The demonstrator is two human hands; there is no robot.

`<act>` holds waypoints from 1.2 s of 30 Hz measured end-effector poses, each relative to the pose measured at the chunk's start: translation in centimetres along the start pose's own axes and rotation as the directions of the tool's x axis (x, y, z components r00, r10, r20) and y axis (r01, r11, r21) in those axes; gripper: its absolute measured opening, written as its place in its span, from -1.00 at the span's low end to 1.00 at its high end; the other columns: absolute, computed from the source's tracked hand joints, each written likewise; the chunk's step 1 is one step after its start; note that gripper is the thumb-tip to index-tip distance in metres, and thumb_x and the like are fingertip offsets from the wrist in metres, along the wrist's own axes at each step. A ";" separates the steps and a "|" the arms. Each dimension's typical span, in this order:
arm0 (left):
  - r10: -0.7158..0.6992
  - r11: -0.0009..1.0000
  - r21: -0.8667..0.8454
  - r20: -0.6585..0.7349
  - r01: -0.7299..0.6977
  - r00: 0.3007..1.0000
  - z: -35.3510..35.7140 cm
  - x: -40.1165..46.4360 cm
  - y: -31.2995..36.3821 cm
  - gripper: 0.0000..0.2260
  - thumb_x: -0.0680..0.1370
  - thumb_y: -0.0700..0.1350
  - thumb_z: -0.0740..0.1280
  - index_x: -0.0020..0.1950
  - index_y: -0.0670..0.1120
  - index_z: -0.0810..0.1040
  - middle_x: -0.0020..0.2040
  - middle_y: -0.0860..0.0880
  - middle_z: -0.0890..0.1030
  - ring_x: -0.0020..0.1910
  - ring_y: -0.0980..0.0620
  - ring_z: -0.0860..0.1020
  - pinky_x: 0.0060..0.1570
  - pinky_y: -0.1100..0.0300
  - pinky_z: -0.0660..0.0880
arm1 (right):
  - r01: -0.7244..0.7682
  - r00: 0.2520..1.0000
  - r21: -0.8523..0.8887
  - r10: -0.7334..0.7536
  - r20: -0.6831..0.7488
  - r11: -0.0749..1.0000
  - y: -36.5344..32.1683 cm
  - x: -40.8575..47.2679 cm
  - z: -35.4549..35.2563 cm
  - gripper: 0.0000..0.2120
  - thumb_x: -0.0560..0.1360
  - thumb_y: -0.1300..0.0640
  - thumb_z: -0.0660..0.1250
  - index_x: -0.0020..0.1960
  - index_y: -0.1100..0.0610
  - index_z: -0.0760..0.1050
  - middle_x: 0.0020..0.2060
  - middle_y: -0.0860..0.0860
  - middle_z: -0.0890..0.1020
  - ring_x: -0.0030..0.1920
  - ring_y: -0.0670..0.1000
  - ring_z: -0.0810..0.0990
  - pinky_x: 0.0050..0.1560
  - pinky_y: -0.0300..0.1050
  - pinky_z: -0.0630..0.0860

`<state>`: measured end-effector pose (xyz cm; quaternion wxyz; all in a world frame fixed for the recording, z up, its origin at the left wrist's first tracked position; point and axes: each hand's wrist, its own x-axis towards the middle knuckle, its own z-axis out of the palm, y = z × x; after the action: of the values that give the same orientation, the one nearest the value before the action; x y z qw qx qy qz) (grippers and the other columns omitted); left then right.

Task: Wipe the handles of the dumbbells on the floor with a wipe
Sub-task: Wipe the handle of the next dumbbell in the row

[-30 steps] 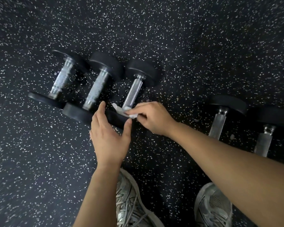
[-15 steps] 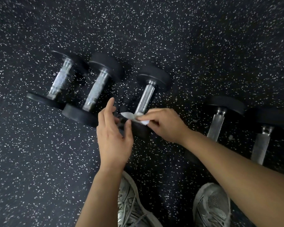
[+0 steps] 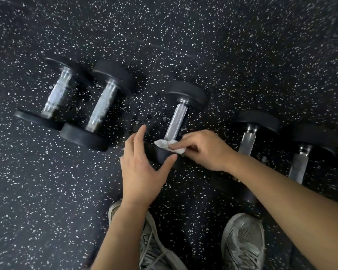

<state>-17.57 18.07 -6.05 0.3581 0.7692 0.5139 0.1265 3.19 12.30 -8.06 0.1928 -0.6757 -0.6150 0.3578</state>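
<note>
Several black dumbbells with knurled metal handles lie in a row on the speckled floor. The middle dumbbell (image 3: 176, 119) lies between my hands. My right hand (image 3: 206, 151) pinches a crumpled white wipe (image 3: 167, 145) at the near end of that handle, against the near weight head. My left hand (image 3: 142, 168) rests on that near head, thumb and fingers spread around it. Two dumbbells (image 3: 57, 94) (image 3: 103, 106) lie to the left; two more (image 3: 249, 139) (image 3: 300, 162) lie to the right, partly behind my right forearm.
The black rubber floor (image 3: 203, 45) with white flecks fills the view. My two grey sneakers (image 3: 154, 250) (image 3: 244, 242) stand at the bottom, just below the dumbbell row.
The middle dumbbell has shifted to the right, away from the two on the left. Both hands moved right with it, the wipe still at the handle's near end.
</note>
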 end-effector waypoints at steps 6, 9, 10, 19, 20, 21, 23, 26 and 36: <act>-0.048 0.997 -0.057 -0.030 0.047 0.998 0.8 -0.4 -0.1 -0.36 0.61 0.21 0.26 0.62 0.01 0.20 0.45 -0.02 0.39 0.42 0.03 0.38 0.46 -0.09 0.32 | -0.141 0.838 0.027 0.134 -0.528 0.990 1.6 1.1 -1.9 -0.67 0.58 0.19 0.38 0.31 -0.05 0.61 -0.27 -0.22 0.52 -0.41 -0.13 0.40 -0.43 -0.10 0.39; -0.054 0.996 -0.067 -0.016 0.053 0.998 1.2 -0.5 0.2 -0.26 0.52 0.29 0.31 0.61 0.03 0.18 0.42 -0.01 0.40 0.39 0.01 0.41 0.43 -0.15 0.36 | -0.135 0.925 -0.004 0.124 -0.360 0.991 1.1 0.0 -0.3 -0.66 0.59 0.16 0.39 0.34 -0.04 0.59 -0.17 -0.22 0.56 -0.37 -0.19 0.44 -0.34 -0.25 0.32; -0.052 0.997 -0.063 -0.005 0.051 0.999 1.3 -0.5 0.2 -0.22 0.49 0.32 0.33 0.61 0.04 0.17 0.43 -0.01 0.39 0.40 0.00 0.41 0.42 -0.17 0.37 | -0.092 0.954 -0.004 0.087 -0.286 0.996 0.9 -0.7 0.3 -0.64 0.58 0.17 0.40 0.34 -0.05 0.59 -0.13 -0.23 0.58 -0.33 -0.18 0.47 -0.31 -0.25 0.35; -0.049 0.999 -0.018 0.100 0.051 0.994 2.4 -1.5 1.0 -0.27 0.55 0.36 0.23 0.63 0.07 0.13 0.52 0.01 0.33 0.48 0.00 0.34 0.48 -0.17 0.31 | -0.115 0.883 0.015 0.109 -0.456 0.993 2.1 -1.8 -1.8 -0.65 0.59 0.20 0.37 0.34 -0.05 0.60 -0.23 -0.27 0.53 -0.40 -0.11 0.45 -0.42 -0.11 0.44; -0.054 0.998 -0.024 0.093 0.056 0.994 2.5 -1.6 1.0 -0.31 0.58 0.33 0.20 0.63 0.06 0.15 0.51 0.01 0.34 0.48 0.01 0.35 0.46 -0.17 0.32 | -0.149 0.870 -0.006 0.128 -0.476 0.989 2.2 -1.7 -1.9 -0.66 0.60 0.19 0.37 0.34 -0.06 0.61 -0.24 -0.26 0.51 -0.40 -0.13 0.44 -0.41 -0.18 0.37; -0.057 0.998 -0.026 0.092 0.059 0.994 2.6 -1.7 1.0 -0.32 0.59 0.32 0.22 0.62 0.06 0.15 0.51 0.01 0.34 0.48 0.01 0.35 0.46 -0.17 0.32 | -0.176 0.873 -0.026 0.144 -0.465 0.984 2.2 -1.7 -1.8 -0.66 0.60 0.18 0.37 0.33 -0.06 0.61 -0.23 -0.25 0.52 -0.39 -0.16 0.44 -0.38 -0.23 0.33; -0.055 0.998 -0.021 0.098 0.057 0.994 2.7 -1.6 1.2 -0.28 0.56 0.32 0.28 0.62 0.06 0.14 0.51 0.02 0.34 0.49 0.03 0.34 0.47 -0.16 0.32 | -0.173 0.912 -0.056 0.138 -0.387 0.983 2.0 -2.3 -1.3 -0.65 0.58 0.19 0.39 0.32 -0.06 0.62 -0.15 -0.25 0.56 -0.35 -0.20 0.46 -0.32 -0.27 0.34; -0.050 0.999 -0.009 0.105 0.051 0.993 2.7 -1.4 1.5 -0.14 0.46 0.44 0.30 0.62 0.07 0.12 0.50 0.04 0.34 0.47 0.03 0.36 0.46 -0.16 0.33 | -0.066 0.983 -0.072 0.052 -0.176 0.995 1.6 -3.3 -1.1 -0.62 0.55 0.21 0.42 0.30 -0.10 0.63 -0.06 -0.28 0.60 -0.25 -0.26 0.51 -0.16 -0.30 0.43; -0.075 0.997 0.031 0.139 0.071 0.987 3.5 -1.5 2.1 0.04 0.30 0.53 0.36 0.63 0.09 0.09 0.53 0.03 0.31 0.48 0.00 0.35 0.48 -0.09 0.28 | -0.106 0.985 -0.041 0.100 -0.138 0.994 1.3 -4.9 -0.8 -0.60 0.55 0.21 0.39 0.32 -0.12 0.60 0.08 -0.20 0.68 -0.19 -0.16 0.63 -0.15 -0.14 0.58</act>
<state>-14.75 14.83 -6.88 0.3875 0.7615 0.5169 0.0523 4.74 7.44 -7.23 0.1993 -0.7339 -0.5730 0.3055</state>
